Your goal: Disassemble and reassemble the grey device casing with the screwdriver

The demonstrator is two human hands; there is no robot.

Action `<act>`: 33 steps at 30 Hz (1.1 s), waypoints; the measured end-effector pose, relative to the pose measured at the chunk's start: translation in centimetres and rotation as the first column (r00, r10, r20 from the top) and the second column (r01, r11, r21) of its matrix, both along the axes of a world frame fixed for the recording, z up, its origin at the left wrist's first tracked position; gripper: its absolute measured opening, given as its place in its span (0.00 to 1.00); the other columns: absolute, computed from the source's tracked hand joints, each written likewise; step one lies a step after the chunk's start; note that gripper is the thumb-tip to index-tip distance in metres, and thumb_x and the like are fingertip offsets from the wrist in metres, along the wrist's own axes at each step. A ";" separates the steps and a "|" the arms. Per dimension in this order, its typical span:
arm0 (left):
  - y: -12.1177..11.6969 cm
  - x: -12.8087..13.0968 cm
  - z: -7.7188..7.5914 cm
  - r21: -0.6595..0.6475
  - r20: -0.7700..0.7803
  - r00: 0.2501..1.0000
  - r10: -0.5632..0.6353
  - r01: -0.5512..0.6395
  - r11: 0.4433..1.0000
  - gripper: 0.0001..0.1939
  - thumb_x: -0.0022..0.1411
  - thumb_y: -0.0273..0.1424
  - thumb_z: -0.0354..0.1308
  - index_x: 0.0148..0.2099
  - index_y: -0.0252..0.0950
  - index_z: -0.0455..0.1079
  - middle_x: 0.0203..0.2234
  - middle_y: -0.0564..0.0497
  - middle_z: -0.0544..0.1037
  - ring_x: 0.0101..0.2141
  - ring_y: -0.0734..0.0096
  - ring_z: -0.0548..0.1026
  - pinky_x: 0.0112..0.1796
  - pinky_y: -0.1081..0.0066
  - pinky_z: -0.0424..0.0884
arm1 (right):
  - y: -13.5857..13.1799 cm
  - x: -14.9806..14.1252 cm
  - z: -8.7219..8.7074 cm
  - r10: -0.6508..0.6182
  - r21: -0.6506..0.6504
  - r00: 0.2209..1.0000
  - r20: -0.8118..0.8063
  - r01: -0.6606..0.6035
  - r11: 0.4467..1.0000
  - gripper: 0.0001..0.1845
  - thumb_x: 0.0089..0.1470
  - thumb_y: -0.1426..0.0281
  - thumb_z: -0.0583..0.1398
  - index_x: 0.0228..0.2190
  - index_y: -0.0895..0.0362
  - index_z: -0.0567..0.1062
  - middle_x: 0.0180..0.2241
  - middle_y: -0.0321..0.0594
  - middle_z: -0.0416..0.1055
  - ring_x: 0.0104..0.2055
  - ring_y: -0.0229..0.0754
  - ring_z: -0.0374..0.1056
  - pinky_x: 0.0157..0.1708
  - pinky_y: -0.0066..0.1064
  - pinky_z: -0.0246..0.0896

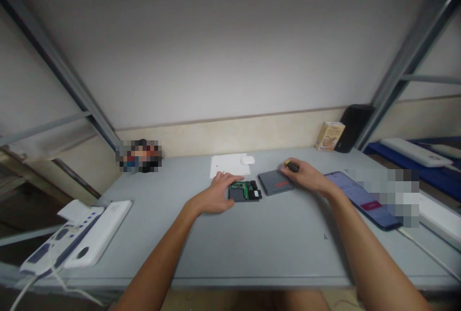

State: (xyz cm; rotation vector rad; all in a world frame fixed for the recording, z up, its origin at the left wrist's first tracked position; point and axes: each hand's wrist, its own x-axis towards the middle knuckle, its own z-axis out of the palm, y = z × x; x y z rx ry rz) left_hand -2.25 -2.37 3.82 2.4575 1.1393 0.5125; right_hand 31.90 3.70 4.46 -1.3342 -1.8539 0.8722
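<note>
My left hand grips the left end of a flat grey case half with a green circuit board on it, thumb at the near edge and fingers at the far edge. Just to the right lies a flat grey cover with a reddish marking. Over that cover's right side is my right hand, fingers closed round a short black and yellow handle, which looks like a screwdriver; its tip is too blurred to make out.
Behind the case is white paper with small dark specks and a white rounded object. A phone with a cable lies right, a small box and black speaker-like object behind. A power strip and white slab lie left.
</note>
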 end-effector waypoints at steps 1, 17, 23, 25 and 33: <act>-0.1 0.2 -0.1 0.014 -0.005 1.000 0.020 -0.020 1.000 0.39 0.56 0.25 0.60 0.68 0.48 0.59 0.56 0.47 0.70 0.55 0.53 0.64 0.62 0.50 0.58 | -0.2 -0.4 0.4 -0.043 0.041 0.996 -0.080 0.046 0.998 0.24 0.52 0.47 0.63 0.37 0.55 0.74 0.27 0.34 0.67 0.28 0.39 0.62 0.28 0.30 0.58; -0.5 3.6 -2.1 0.143 0.049 0.985 0.166 -0.171 0.975 0.29 0.62 0.48 0.64 0.61 0.45 0.67 0.53 0.48 0.74 0.52 0.52 0.66 0.56 0.51 0.59 | 0.1 -13.4 1.4 0.102 0.296 0.846 -0.524 0.069 0.953 0.14 0.68 0.52 0.51 0.42 0.49 0.58 0.31 0.30 0.62 0.24 0.35 0.61 0.26 0.29 0.58; -0.5 3.9 -2.2 0.132 0.068 0.980 0.188 -0.195 0.972 0.28 0.60 0.48 0.66 0.59 0.46 0.68 0.51 0.49 0.75 0.51 0.52 0.66 0.55 0.52 0.60 | -0.8 -13.1 -0.2 0.062 0.310 0.877 -0.477 0.102 0.945 0.13 0.69 0.53 0.49 0.43 0.49 0.58 0.29 0.31 0.62 0.25 0.37 0.61 0.28 0.30 0.58; -0.4 3.9 -2.1 0.120 0.075 0.979 0.188 -0.196 0.973 0.28 0.59 0.47 0.67 0.58 0.46 0.69 0.51 0.49 0.75 0.52 0.52 0.66 0.56 0.52 0.59 | -0.8 -13.1 -0.2 0.040 0.311 0.875 -0.483 0.129 0.942 0.14 0.69 0.53 0.49 0.43 0.49 0.58 0.29 0.31 0.62 0.26 0.38 0.61 0.28 0.30 0.58; -0.2 3.8 -2.2 0.104 0.084 0.978 0.189 -0.197 0.975 0.27 0.59 0.47 0.68 0.58 0.47 0.69 0.51 0.49 0.76 0.52 0.52 0.66 0.56 0.51 0.59 | -1.2 -13.3 0.1 0.036 0.322 0.859 -0.511 0.153 0.934 0.13 0.69 0.53 0.49 0.42 0.49 0.58 0.29 0.31 0.62 0.26 0.38 0.61 0.28 0.30 0.58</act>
